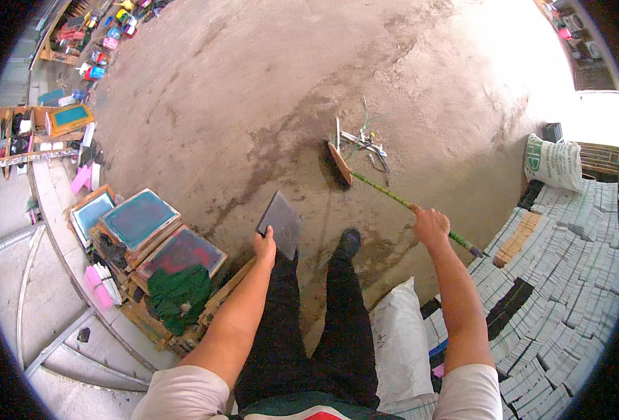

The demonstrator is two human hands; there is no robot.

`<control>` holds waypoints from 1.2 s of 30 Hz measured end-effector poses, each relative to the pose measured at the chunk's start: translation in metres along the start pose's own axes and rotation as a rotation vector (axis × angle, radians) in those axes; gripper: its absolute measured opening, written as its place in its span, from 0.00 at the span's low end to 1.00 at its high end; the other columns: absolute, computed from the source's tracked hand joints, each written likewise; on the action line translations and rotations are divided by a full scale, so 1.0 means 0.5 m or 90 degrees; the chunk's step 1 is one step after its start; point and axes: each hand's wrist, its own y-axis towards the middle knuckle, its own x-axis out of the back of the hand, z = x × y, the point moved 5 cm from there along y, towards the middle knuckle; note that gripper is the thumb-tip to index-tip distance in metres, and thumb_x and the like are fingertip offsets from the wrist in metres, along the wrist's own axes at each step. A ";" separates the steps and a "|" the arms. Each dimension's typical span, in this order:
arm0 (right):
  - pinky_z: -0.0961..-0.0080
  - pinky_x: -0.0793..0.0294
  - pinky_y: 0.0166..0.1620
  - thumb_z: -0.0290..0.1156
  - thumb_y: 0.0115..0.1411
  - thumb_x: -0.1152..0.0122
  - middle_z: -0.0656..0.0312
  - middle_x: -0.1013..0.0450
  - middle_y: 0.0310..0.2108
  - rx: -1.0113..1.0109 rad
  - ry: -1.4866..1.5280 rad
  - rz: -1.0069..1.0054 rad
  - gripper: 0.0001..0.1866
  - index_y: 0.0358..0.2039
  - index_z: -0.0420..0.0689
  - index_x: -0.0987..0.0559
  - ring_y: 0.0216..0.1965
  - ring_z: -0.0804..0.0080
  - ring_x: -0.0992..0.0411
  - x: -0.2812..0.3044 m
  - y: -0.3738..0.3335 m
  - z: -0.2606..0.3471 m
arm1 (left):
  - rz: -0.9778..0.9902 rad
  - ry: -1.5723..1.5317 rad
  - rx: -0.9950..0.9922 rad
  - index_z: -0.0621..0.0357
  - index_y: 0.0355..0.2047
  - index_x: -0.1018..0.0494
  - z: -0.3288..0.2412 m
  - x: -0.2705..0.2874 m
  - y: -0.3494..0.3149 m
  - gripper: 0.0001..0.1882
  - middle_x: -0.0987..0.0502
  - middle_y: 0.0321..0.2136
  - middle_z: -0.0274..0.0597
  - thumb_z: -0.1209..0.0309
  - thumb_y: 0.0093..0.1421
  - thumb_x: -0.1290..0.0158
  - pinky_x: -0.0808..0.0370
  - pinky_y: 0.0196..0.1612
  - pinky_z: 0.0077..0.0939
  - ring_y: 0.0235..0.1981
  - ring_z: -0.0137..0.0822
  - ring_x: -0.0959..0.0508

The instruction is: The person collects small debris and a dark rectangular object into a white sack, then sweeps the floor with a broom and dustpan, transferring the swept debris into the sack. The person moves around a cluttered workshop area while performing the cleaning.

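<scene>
My right hand (431, 227) is wrapped round the green, banded handle of a long broom (383, 190). The broom's brown head (339, 165) rests on the floor ahead of me, standing on edge. Just beyond it lies a small heap of litter (365, 143): pale strips, thin green strands and dark bits. In my left hand (265, 245) is a flat, dark grey rectangular panel (281, 222), gripped by its near left edge and held tilted above the floor in front of my left leg. The panel does not touch the litter.
Framed screens (138, 218) and a dark green cloth (178, 297) are piled at my left. A white sack (402, 343) stands beside my right leg. Rows of stacked pale bundles (568, 280) fill the right, with another full sack (553, 163) on them. Colourful containers (110, 42) line the far left.
</scene>
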 end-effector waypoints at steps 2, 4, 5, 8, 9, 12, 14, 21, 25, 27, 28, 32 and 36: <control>0.57 0.19 0.39 0.39 0.63 0.47 0.57 0.20 0.39 -0.020 0.032 -0.006 0.21 0.57 0.68 0.26 0.37 0.55 0.19 0.032 -0.026 -0.031 | -0.028 0.040 -0.009 0.66 0.43 0.30 -0.024 -0.016 -0.041 0.19 0.25 0.38 0.49 0.59 0.67 0.48 0.30 0.43 0.44 0.39 0.47 0.25; 0.56 0.20 0.40 0.37 0.62 0.45 0.56 0.20 0.36 -0.056 0.087 -0.008 0.24 0.59 0.71 0.28 0.37 0.54 0.20 0.056 -0.080 -0.069 | -0.031 0.080 -0.008 0.66 0.43 0.31 -0.032 -0.031 -0.062 0.19 0.25 0.37 0.48 0.59 0.67 0.48 0.30 0.43 0.44 0.38 0.47 0.26; 0.56 0.21 0.40 0.35 0.62 0.45 0.55 0.21 0.35 -0.074 0.114 -0.009 0.26 0.60 0.72 0.29 0.37 0.54 0.21 0.053 -0.107 -0.085 | -0.019 0.099 -0.002 0.66 0.43 0.31 -0.030 -0.040 -0.069 0.19 0.25 0.37 0.48 0.59 0.67 0.48 0.30 0.43 0.44 0.38 0.47 0.26; 0.55 0.22 0.40 0.35 0.62 0.45 0.54 0.21 0.33 -0.141 0.158 -0.057 0.26 0.61 0.72 0.30 0.36 0.51 0.21 -0.025 -0.172 -0.147 | 0.011 0.117 0.001 0.66 0.45 0.31 -0.023 -0.069 -0.082 0.20 0.24 0.39 0.50 0.59 0.67 0.48 0.30 0.44 0.44 0.40 0.49 0.25; 0.55 0.22 0.39 0.35 0.62 0.45 0.54 0.22 0.33 -0.173 0.160 -0.038 0.27 0.61 0.72 0.31 0.36 0.51 0.21 -0.049 -0.194 -0.160 | 0.019 0.117 0.000 0.66 0.46 0.30 -0.016 -0.078 -0.082 0.20 0.24 0.40 0.51 0.59 0.67 0.48 0.30 0.45 0.44 0.41 0.50 0.24; 0.56 0.21 0.38 0.33 0.62 0.45 0.54 0.23 0.36 -0.258 0.156 -0.008 0.29 0.63 0.72 0.32 0.34 0.51 0.21 -0.093 -0.260 -0.179 | 0.032 0.053 -0.081 0.66 0.49 0.30 0.024 -0.102 -0.047 0.21 0.23 0.44 0.53 0.59 0.66 0.47 0.29 0.47 0.43 0.45 0.51 0.23; 0.57 0.20 0.37 0.32 0.62 0.45 0.54 0.24 0.39 -0.297 0.142 -0.017 0.29 0.64 0.71 0.33 0.34 0.52 0.21 -0.148 -0.268 -0.178 | 0.038 0.071 -0.097 0.66 0.50 0.30 0.028 -0.118 -0.025 0.22 0.23 0.45 0.54 0.59 0.66 0.46 0.29 0.48 0.42 0.46 0.51 0.23; 0.60 0.20 0.35 0.32 0.65 0.49 0.54 0.26 0.41 -0.379 0.263 0.054 0.29 0.66 0.67 0.36 0.35 0.55 0.20 -0.267 -0.135 -0.046 | 0.118 0.241 -0.151 0.66 0.48 0.29 -0.172 -0.181 -0.068 0.21 0.22 0.44 0.54 0.59 0.65 0.46 0.29 0.49 0.44 0.46 0.52 0.23; 0.57 0.20 0.38 0.33 0.66 0.52 0.54 0.26 0.41 -0.384 0.356 0.054 0.28 0.66 0.68 0.36 0.38 0.53 0.21 -0.224 -0.108 0.080 | 0.084 0.295 -0.231 0.66 0.45 0.27 -0.244 -0.216 -0.026 0.19 0.21 0.41 0.56 0.61 0.63 0.44 0.28 0.47 0.45 0.43 0.55 0.22; 0.55 0.21 0.41 0.32 0.66 0.51 0.53 0.26 0.41 -0.419 0.404 0.112 0.28 0.66 0.70 0.36 0.41 0.51 0.21 -0.190 -0.109 0.120 | 0.104 0.360 -0.222 0.66 0.45 0.27 -0.304 -0.228 -0.002 0.19 0.21 0.40 0.57 0.61 0.63 0.44 0.28 0.47 0.45 0.43 0.56 0.21; 0.55 0.21 0.40 0.33 0.67 0.51 0.54 0.26 0.42 -0.437 0.396 0.113 0.26 0.65 0.69 0.35 0.41 0.51 0.21 -0.150 -0.121 0.128 | 0.127 0.343 -0.252 0.66 0.45 0.26 -0.306 -0.236 0.035 0.19 0.20 0.40 0.57 0.61 0.63 0.44 0.28 0.47 0.46 0.43 0.56 0.21; 0.58 0.20 0.38 0.31 0.64 0.48 0.57 0.26 0.40 -0.486 0.314 0.052 0.29 0.64 0.69 0.35 0.38 0.54 0.21 -0.014 -0.111 0.170 | 0.200 0.332 -0.292 0.66 0.43 0.26 -0.296 -0.249 0.259 0.18 0.20 0.38 0.57 0.61 0.63 0.45 0.27 0.45 0.46 0.42 0.56 0.20; 0.61 0.20 0.35 0.28 0.60 0.44 0.59 0.27 0.37 -0.472 0.211 -0.083 0.32 0.65 0.67 0.34 0.34 0.57 0.21 0.081 0.018 0.165 | 0.228 0.362 -0.175 0.66 0.45 0.27 -0.356 -0.257 0.380 0.19 0.20 0.37 0.53 0.60 0.65 0.46 0.20 0.37 0.46 0.41 0.53 0.19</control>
